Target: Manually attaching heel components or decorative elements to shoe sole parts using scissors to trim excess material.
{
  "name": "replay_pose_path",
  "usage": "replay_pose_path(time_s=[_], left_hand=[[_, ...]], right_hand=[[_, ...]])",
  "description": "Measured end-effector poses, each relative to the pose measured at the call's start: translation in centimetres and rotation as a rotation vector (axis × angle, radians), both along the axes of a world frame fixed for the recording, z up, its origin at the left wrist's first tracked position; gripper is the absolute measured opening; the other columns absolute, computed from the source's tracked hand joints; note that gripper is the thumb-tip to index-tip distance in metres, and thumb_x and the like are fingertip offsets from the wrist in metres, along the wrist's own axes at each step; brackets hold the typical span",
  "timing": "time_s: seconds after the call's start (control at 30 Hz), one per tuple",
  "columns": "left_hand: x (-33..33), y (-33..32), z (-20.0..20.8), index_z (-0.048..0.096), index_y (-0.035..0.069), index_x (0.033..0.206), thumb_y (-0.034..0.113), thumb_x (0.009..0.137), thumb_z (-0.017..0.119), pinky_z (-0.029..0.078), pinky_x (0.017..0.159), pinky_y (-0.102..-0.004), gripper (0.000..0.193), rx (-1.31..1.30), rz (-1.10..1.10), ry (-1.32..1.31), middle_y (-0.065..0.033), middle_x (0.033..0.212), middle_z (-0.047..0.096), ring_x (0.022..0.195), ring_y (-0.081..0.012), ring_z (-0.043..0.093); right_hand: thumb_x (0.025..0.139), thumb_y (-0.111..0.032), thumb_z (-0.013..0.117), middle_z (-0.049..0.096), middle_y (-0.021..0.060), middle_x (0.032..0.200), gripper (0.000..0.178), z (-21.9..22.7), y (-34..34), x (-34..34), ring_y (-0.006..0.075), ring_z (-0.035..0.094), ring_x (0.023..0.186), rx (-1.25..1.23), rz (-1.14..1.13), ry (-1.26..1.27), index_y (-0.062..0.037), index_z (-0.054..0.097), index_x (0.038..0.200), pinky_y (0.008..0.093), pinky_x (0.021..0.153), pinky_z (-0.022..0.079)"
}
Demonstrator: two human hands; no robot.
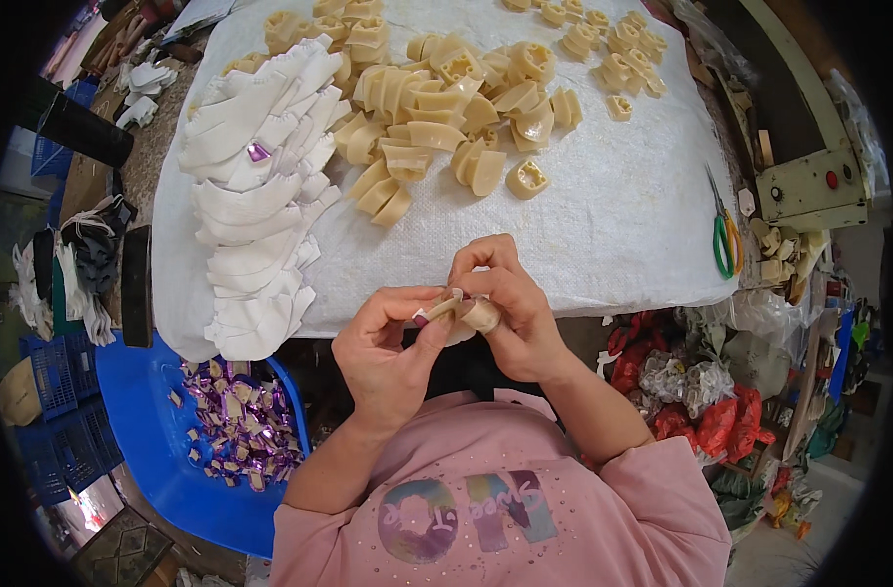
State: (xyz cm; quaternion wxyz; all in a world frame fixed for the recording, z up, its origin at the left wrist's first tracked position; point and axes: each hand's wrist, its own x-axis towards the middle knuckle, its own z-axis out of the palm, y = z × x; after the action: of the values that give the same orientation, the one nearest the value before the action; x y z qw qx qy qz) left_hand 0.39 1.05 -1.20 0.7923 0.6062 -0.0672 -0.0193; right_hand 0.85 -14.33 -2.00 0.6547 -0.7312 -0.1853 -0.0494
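Observation:
Close to my body, at the table's front edge, both hands meet around a small beige piece with purple and white on it (474,313); it looks like a shoe heel, though my fingers hide much of it. My left hand (383,354) pinches its left side, where a bit of shiny purple shows. Bent fingers of my right hand (517,318) grip the other side. Beyond them lies a heap of beige plastic shoe heels (436,108). Overlapping white cut pieces (255,210) form a long row on the left, with a small purple piece (258,153) on top.
A white woven sheet (564,230) covers the table. Green-and-orange-handled scissors (726,240) lie at its right edge. Below left, a blue basin (148,430) holds many purple-and-beige pieces (246,421). A machine frame (808,191) stands at right, above red and clear plastic bags (725,421).

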Motion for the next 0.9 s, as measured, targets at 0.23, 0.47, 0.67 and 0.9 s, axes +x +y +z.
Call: replay_pose_path(time_s=[0.23,0.47,0.67,0.9], left_hand=[[0.0,-0.2,0.0,0.06,-0.005,0.092,0.002,0.083,0.069,0.049,0.08,-0.0269,0.014,-0.016,-0.019,0.045,-0.0153,0.099,0.065,0.09,-0.0145,0.061],[0.3,0.1,-0.4,0.061,0.001,0.088,0.012,0.083,0.07,0.048,0.083,-0.0312,0.015,0.287,0.011,-0.231,-0.0161,0.114,0.056,0.108,-0.0232,0.053],[1.4,1.2,-0.2,0.063,0.004,0.081,0.012,0.078,0.073,0.045,0.082,-0.0358,0.014,0.41,0.008,-0.437,-0.0157,0.114,0.053,0.111,-0.0297,0.049],[1.1,1.4,-0.5,0.067,0.008,0.092,0.022,0.077,0.072,0.045,0.08,-0.0364,0.021,0.373,-0.078,-0.675,-0.0162,0.113,0.055,0.107,-0.0314,0.051]], right_hand=[[0.077,-0.001,0.059,0.051,0.008,0.098,0.018,0.4,-0.1,0.3,0.0265,0.044,0.093,0.037,-0.01,0.019,-0.0073,0.055,0.094,0.0352,0.083,0.037],[0.078,-0.011,0.063,0.051,0.0069,0.097,0.011,0.1,-0.3,0.2,0.0242,0.045,0.091,-0.176,-0.104,-0.194,-0.0076,0.058,0.088,0.0347,0.083,0.037],[0.084,-0.019,0.064,0.053,0.0084,0.118,0.036,0.5,-1.9,0.6,0.0179,0.046,0.108,0.322,-0.012,0.131,-0.0068,0.058,0.118,0.0314,0.089,0.037],[0.071,-0.008,0.074,0.068,0.0062,0.094,0.054,1.8,-2.7,0.8,0.0205,0.062,0.09,0.117,0.159,0.252,-0.0052,0.054,0.121,0.0323,0.083,0.047]])
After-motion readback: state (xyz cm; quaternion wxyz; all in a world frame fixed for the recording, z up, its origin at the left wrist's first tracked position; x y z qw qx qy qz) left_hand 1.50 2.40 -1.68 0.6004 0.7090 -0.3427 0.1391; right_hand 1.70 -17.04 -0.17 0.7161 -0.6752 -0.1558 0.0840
